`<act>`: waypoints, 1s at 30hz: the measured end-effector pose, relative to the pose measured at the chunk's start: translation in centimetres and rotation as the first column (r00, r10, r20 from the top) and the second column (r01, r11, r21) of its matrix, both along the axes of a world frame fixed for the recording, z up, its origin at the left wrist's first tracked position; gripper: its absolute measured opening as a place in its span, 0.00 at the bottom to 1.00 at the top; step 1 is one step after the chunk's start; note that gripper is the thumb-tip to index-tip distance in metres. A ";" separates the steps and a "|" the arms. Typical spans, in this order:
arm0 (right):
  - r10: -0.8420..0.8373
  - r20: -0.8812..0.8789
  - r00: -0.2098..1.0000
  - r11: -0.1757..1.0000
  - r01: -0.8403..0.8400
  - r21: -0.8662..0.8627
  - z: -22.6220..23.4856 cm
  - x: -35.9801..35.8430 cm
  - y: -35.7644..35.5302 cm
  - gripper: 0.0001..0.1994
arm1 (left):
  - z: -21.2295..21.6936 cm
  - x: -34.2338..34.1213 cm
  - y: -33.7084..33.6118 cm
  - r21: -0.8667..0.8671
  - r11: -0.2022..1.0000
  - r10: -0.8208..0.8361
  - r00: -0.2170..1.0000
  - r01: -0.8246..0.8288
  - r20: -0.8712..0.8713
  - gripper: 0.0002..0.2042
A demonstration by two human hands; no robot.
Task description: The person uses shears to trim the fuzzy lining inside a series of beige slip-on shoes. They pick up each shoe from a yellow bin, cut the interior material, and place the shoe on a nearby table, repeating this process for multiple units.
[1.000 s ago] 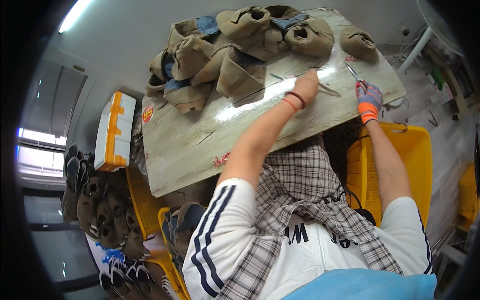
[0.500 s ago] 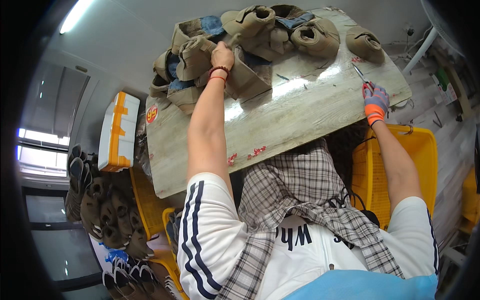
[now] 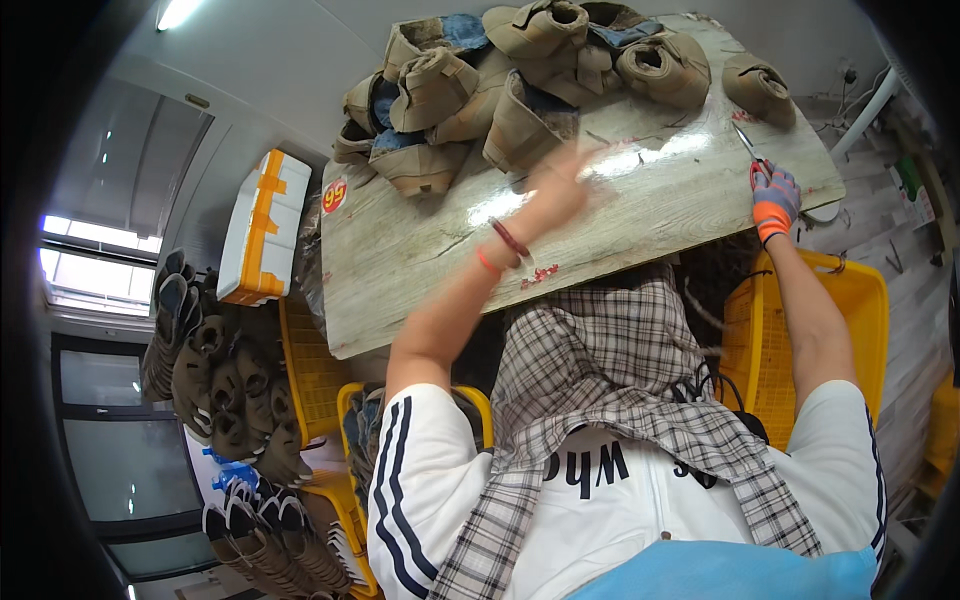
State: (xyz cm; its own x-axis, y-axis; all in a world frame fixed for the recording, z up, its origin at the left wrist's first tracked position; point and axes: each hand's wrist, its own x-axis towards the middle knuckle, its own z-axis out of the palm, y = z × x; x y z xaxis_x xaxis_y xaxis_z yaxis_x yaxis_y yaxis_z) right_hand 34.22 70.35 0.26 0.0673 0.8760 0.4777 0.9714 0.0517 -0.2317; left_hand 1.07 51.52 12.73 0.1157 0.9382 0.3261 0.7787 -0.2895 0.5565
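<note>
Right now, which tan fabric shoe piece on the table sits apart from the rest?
The rolled tan fabric shoe piece farthest right, beyond the red-handled metal scissors. Bare wood-grain tabletop separates it from the others, which bunch together.

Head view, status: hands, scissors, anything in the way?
Left hand blurred over table, grip unclear. Gloved right hand grips scissors. Possible obstacle: shoe uppers crowding far side.

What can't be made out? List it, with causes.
In the head view:
Bare left hand: fingers blurred.
Red-handled metal scissors: handles partly under the gray-and-orange gloved right hand.
Yellow plastic crate: right forearm hides part of its inside.
White pole: dark rim cuts off its top.
</note>
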 end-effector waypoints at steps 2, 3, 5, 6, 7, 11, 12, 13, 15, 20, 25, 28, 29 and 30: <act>-0.004 -0.002 1.000 1.000 0.004 -0.014 0.0 0.4 0.2 0.18 | 3.0 -7.4 3.7 0.472 0.862 0.364 0.871 -0.182 -0.330 0.22; -0.011 0.013 1.000 1.000 0.011 -0.016 -0.1 0.0 0.2 0.18 | 3.1 -11.0 5.1 0.587 0.673 0.665 0.715 -0.450 -0.216 0.26; -0.029 0.044 0.999 0.999 0.030 -0.024 -0.5 -0.5 0.3 0.17 | 3.7 -15.5 6.4 0.395 0.444 0.877 0.480 -0.804 -0.007 0.29; -0.010 0.014 1.000 1.000 0.010 -0.024 -0.6 -0.2 0.2 0.17 | 4.2 -16.9 6.8 0.241 0.520 0.849 0.526 -0.819 -0.043 0.31; -0.004 0.002 1.000 1.000 0.004 -0.016 -0.3 -0.1 0.3 0.17 | 4.4 -17.8 6.9 0.079 0.577 0.817 0.573 -0.813 -0.072 0.33; -0.021 0.029 0.999 0.999 0.023 -0.041 0.4 -0.2 -0.2 0.18 | 4.7 -19.9 5.3 0.263 0.680 0.724 0.684 -0.684 -0.090 0.19; -0.040 0.061 0.997 0.996 0.045 -0.071 0.3 -0.3 -0.1 0.19 | 5.0 -20.4 3.9 0.386 0.692 0.625 0.774 -0.610 0.103 0.13; -0.053 0.093 0.994 0.993 0.063 -0.099 0.2 -0.5 0.1 0.19 | 5.5 -22.3 2.3 0.239 0.724 0.599 0.762 -0.647 0.248 0.11; -0.035 0.099 0.994 0.995 0.044 -0.090 0.0 -0.3 0.2 0.20 | 8.9 -19.8 -2.8 0.050 0.771 0.429 0.577 -0.634 0.695 0.10; 0.122 0.215 0.969 0.979 -0.082 -0.187 0.3 0.8 1.7 0.19 | 8.4 -17.8 -17.3 -0.131 0.906 0.193 0.118 -0.402 0.974 0.13; 0.285 0.180 0.941 0.914 -0.210 -0.346 0.5 0.8 3.9 0.17 | -0.3 -10.4 -29.9 -0.165 0.986 0.133 -0.442 -0.034 0.887 0.16; 0.286 0.140 0.948 0.912 -0.225 -0.343 -1.6 1.8 7.1 0.20 | -7.7 -6.1 -35.1 -0.099 0.993 0.117 -0.584 0.064 0.803 0.14; 0.338 0.154 0.929 0.891 -0.262 -0.371 -2.1 2.2 7.0 0.21 | -8.5 -3.6 -36.3 -0.093 0.994 0.104 -0.603 0.050 0.791 0.14; 0.386 0.168 0.907 0.870 -0.297 -0.394 -2.0 2.4 6.6 0.22 | -9.0 -1.6 -37.2 -0.284 0.958 0.205 -0.582 -0.045 0.787 0.11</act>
